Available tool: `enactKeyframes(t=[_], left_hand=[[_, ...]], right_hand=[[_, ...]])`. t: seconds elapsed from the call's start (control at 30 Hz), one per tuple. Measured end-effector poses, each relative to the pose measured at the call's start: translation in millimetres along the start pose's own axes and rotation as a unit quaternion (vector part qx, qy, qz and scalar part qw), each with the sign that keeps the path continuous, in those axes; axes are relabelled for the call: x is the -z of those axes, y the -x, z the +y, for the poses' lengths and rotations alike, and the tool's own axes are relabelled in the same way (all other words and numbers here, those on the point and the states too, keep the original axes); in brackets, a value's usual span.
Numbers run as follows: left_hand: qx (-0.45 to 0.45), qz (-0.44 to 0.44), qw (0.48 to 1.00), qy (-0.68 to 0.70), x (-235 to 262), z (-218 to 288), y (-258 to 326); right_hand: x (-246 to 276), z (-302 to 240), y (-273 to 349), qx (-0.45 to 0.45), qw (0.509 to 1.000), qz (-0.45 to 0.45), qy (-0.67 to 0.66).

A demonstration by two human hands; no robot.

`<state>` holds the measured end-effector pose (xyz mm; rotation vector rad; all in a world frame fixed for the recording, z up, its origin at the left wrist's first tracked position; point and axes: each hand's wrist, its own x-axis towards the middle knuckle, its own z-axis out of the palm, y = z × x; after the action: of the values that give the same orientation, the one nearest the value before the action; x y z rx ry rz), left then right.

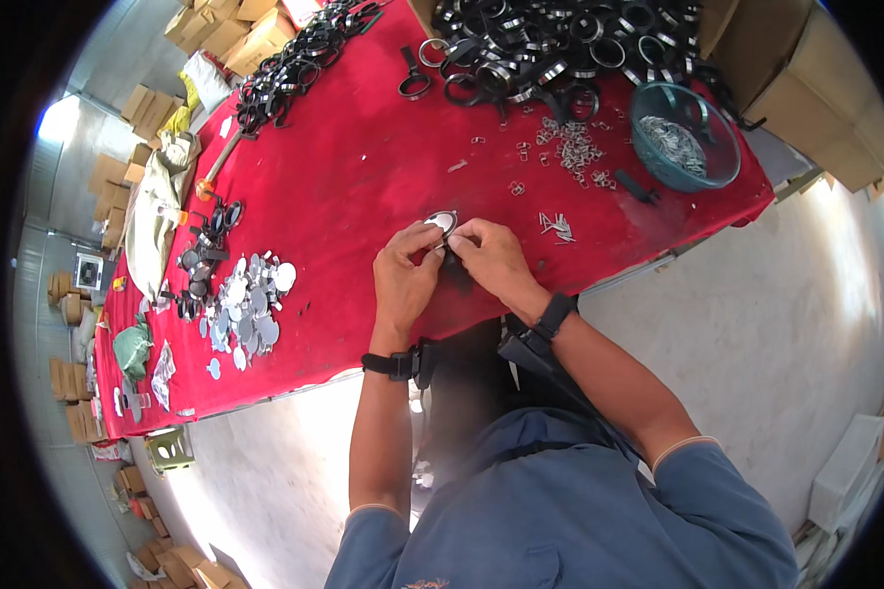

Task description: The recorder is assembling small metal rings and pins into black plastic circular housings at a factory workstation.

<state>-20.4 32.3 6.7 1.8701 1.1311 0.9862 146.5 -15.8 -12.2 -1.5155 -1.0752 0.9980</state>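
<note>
Near the front edge of the red-covered table [354, 187], my two hands meet over a small black-rimmed ring with a pale round disc [443, 221] in it. My left hand [406, 278] pinches the ring from the left, its fingertips on the disc. From the right, my right hand [498, 262] grips the same piece with thumb and fingers closed. A dark part of it seems to extend down between my hands, though fingers hide most of it. Right of my right hand lie several thin metal pins [557, 228]. Small metal clips [575, 149] are scattered farther off.
Black rings with handles [530, 59] are heaped at the back, and more [285, 83] lie back left. A glass bowl [725, 167] of small metal parts stands right, near a cardboard box [820, 108]. Grey and white discs [250, 309] and black pieces [201, 260] lie left.
</note>
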Motion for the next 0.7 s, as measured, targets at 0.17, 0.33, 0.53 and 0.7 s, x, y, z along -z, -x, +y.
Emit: enactKeyframes(t=[0.17, 0.33, 0.53, 0.7], left_hand=[[0.004, 0.017, 1.000, 0.011, -5.9, 1.4, -0.8], [0.018, 0.013, 1.000, 0.012, -6.9, 4.2, -0.3], [0.012, 0.043, 0.999, 0.012, -8.1, -4.2, 4.9], [0.007, 0.031, 0.999, 0.013, -19.3, 12.8, 2.4]], right_hand=[[-6.7, 4.8, 0.6, 0.056, 0.996, 0.041, 0.052], [-10.6, 7.9, 5.1, 0.058, 0.996, 0.069, 0.000], [-11.5, 10.0, 25.6, 0.241, 0.967, 0.077, 0.009], [2.9, 6.1, 42.2, 0.275, 0.957, 0.047, 0.075]])
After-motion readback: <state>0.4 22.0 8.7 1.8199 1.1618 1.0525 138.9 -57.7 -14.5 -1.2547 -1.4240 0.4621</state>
